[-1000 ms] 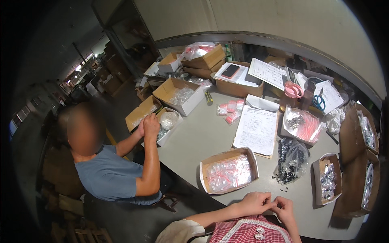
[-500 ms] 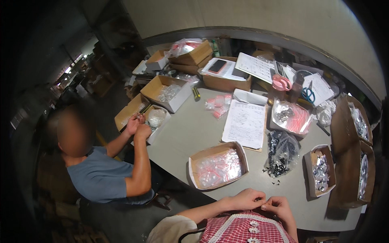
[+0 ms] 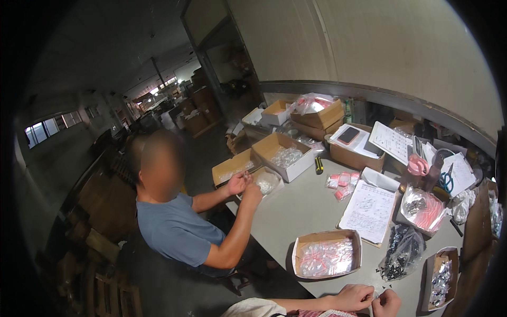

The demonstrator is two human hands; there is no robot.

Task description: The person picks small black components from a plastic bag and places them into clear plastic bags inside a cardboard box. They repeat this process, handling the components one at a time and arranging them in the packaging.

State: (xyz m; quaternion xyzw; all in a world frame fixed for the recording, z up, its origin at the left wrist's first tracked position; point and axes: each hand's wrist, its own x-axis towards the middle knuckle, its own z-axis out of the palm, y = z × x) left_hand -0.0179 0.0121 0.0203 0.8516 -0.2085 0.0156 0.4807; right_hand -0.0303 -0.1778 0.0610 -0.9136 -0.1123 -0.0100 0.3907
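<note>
A worker's L hand [image 3: 355, 297] and R hand [image 3: 387, 305] meet over the near edge of a gray table [image 3: 285, 216], fingers curled in, tips close tog. w/ a narrow gap btwn the 2 hands; a small pale glint shows there, too tiny to ID, and whether either hand grips it can't be told. Just beyond the fingers, a few loose black bits lie by the mouth of a clear bag [image 3: 401, 253] of black pcs. Ahead and to the L of the fingers, near, sits a shallow box [image 3: 322, 238] of small clear-and-red packets; to their R, a narrow box [image 3: 442, 255] of shiny silver parts. Farther out, past the clear bag, are a white box [image 3: 417, 228] w/ red strips, a pink-topped jug [image 3: 418, 166] and blue-handled scissors [image 3: 447, 182]. Straight out from the fingers, beyond the shallow box, lie a printed sheet [image 3: 367, 211] and red-and-clear packs [image 3: 342, 182], w/ a yellow-and-black knife [image 3: 319, 165] farther off. A phone [image 3: 348, 135] rests on papers atop a carton, well apart from the fingers. Far to their L, a 2nd person in a blue-gray shirt [image 3: 174, 227] sits at the table, hands [image 3: 239, 183] raised close tog. beside a white tray [image 3: 278, 187] holding a clear bag of pale pcs.; what those hands hold is too small to tell.
</note>
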